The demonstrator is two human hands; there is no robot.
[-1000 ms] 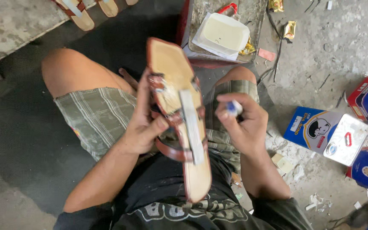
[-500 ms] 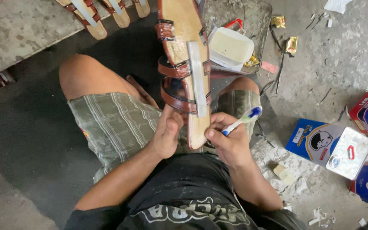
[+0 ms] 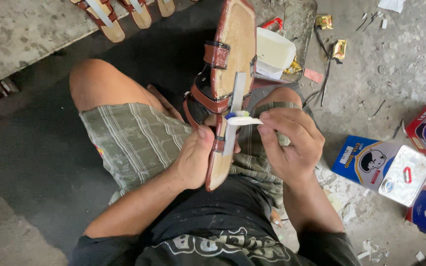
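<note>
My left hand point(image 3: 195, 157) grips the heel end of a brown strapped sandal point(image 3: 228, 69), held upright over my lap with its tan insole facing right. A pale grey strip point(image 3: 234, 111) lies along the insole. My right hand point(image 3: 289, 143) holds a white toothbrush point(image 3: 245, 119) with blue bristles, its head pressed against the strip near the middle of the sandal. Both hands sit above my striped green shorts point(image 3: 134, 140).
A metal tray point(image 3: 304, 29) with a white glue container point(image 3: 274, 51) lies ahead on the concrete floor. Blue tins with a silver lid point(image 3: 388, 167) stand at the right. More sandals point(image 3: 107, 17) rest on a ledge at top left. Scraps litter the floor.
The sandal has tilted and swung so its toe points further away. My right hand brought the toothbrush from beside the heel up onto the grey strip.
</note>
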